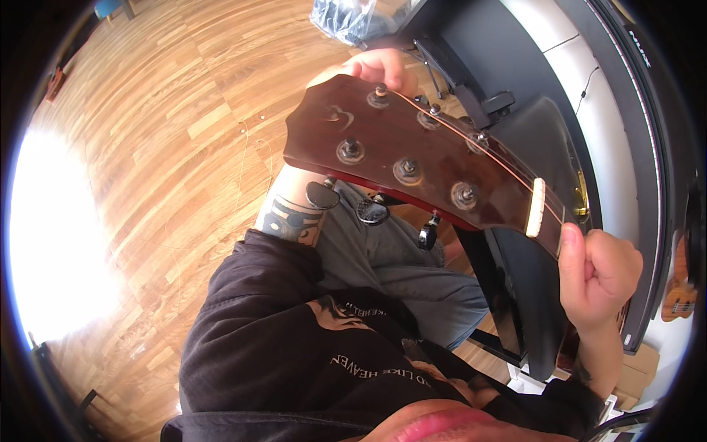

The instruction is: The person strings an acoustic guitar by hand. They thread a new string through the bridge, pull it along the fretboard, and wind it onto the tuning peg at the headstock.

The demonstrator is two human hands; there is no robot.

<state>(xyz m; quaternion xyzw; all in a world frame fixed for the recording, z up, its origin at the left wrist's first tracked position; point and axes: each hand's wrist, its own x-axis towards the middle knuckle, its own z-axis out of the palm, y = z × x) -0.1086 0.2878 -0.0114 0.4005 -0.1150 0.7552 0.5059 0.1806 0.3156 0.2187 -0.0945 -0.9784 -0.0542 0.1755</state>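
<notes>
A reddish-brown guitar headstock [412, 158] lies across the middle, its neck running off to the lower right. Three dark tuning knobs [372, 212] stick out along its near edge. One copper-coloured string [460, 131] runs from the far-left tuning post [380, 93] toward the pale nut [536, 208]. My left arm passes beneath the headstock; my left hand [377, 65] curls at the far edge by that post, and the headstock hides what its fingers grip. Beside the neck, just past the nut, my right hand [600, 276] is closed with the thumb against the bent fingers; their contents are hidden.
Thin loose strings [247, 140] lie on the wooden floor [177, 155] at left. A clear plastic bag [342, 20] sits at the far side. A keyboard [648, 147] lines the right, with a small wooden string instrument [677, 300] and cardboard [639, 376] near it.
</notes>
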